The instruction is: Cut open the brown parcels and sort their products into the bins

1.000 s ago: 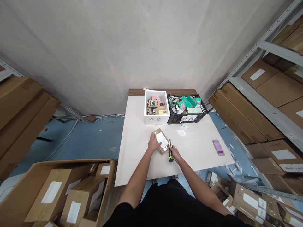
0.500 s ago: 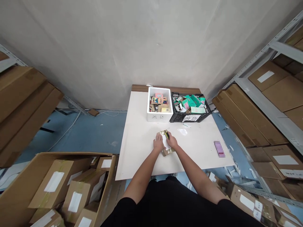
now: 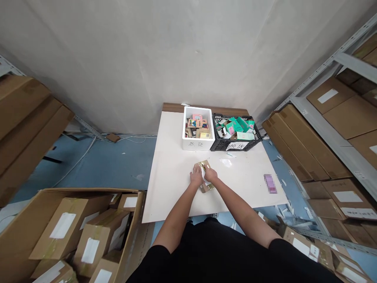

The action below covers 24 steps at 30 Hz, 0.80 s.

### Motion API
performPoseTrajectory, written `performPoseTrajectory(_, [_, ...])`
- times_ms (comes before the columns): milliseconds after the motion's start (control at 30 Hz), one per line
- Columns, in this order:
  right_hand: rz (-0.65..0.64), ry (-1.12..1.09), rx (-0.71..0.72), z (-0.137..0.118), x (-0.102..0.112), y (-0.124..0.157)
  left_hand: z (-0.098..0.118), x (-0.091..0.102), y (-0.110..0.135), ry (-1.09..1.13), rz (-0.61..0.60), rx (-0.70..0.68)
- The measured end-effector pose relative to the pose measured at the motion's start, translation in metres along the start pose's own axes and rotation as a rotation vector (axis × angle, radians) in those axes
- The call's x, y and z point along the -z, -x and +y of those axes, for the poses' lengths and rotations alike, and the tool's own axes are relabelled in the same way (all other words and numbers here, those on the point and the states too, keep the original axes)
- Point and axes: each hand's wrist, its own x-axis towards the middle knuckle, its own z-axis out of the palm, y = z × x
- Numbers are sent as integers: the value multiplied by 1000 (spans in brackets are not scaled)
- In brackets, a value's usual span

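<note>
A small cardboard box (image 3: 207,187) with a white label and shiny tape at its ends lies slightly turned on the white table (image 3: 171,184). Flat on its left side rests my left hand (image 3: 196,175), fingers stretched out and holding nothing. My right hand (image 3: 211,174) is closed round a black and yellow utility knife (image 3: 204,167) over the label. Only a bit of the knife shows, and its blade is hidden or too small to see.
Behind the box stand a white foam bin (image 3: 198,144) of small packages and a black crate (image 3: 219,145) of green and white cartons. A blurred purple item (image 3: 270,184) lies at right. A large carton (image 3: 23,212) of parcels stands at lower left; shelves (image 3: 330,122) flank the right.
My right hand has moved a little left across the box with the utility knife, bringing it closer to my left hand. My left hand still rests on the box. The view has shifted slightly.
</note>
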Motion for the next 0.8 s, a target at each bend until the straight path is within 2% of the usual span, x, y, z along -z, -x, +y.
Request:
performPoseTrajectory(100, [-75,115,-4,7,5,22,0,1,1,-20,2,-3])
performPoseTrajectory(233, [-218,311,-6,40,0,80,1,1,5,-43,18,53])
performPoseTrajectory(333, [-256,365,-49,63,-4,120,3,2,6,-42,17,85])
performPoseTrajectory(400, [-268,349,-60,70,-3,133,4,5,7,-52,17,86])
performPoseTrajectory(500, [-223,190,-86,80,1,138,5,8,9,-63,26,77])
performPoseTrajectory(567, [-118,29,-174,90,-2,138,6,10,11,-61,29,72])
performPoseTrajectory(667, [57,-161,-360,105,-21,134,7,11,17,-49,28,71])
performPoseTrajectory(800, [131,-332,-446,106,-50,103,1,10,31,10,30,55])
